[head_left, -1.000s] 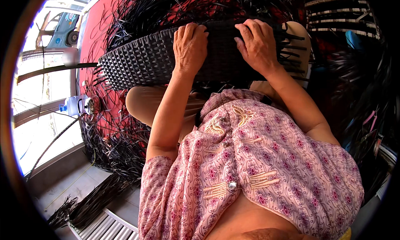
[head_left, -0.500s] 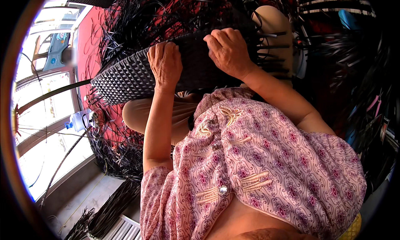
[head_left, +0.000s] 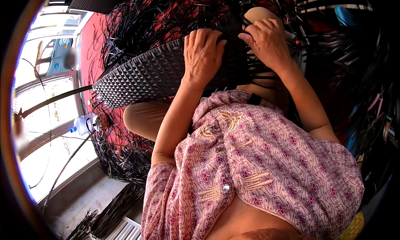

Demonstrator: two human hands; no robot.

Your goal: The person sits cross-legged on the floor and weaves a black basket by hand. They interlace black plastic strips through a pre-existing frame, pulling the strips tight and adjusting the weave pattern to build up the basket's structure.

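A dark woven panel [head_left: 137, 75] of flat black strips lies slanted across my lap, its narrow end at the left. My left hand [head_left: 202, 56] is closed over the panel's far edge, the fingertips bent out of sight behind it. Farther right, loose black strips [head_left: 266, 73] stick out from the weave. Above them my right hand [head_left: 266, 42] is closed, thumb against fingers, on a black strip [head_left: 246, 24] near the panel's far right corner. Dark shade there hides most of that strip.
Tangled black strips [head_left: 137, 35] cover the red floor [head_left: 89, 44] beyond the panel. At the left, a clear bottle [head_left: 83, 123] lies by the bright glazed door. A bundle of strips [head_left: 114, 215] rests at the lower left; pink-handled pliers [head_left: 376, 102] are at the far right.
Both hands have moved to the right along the panel's far edge. My right hand has gone from the edge to the loose strips by my knee.
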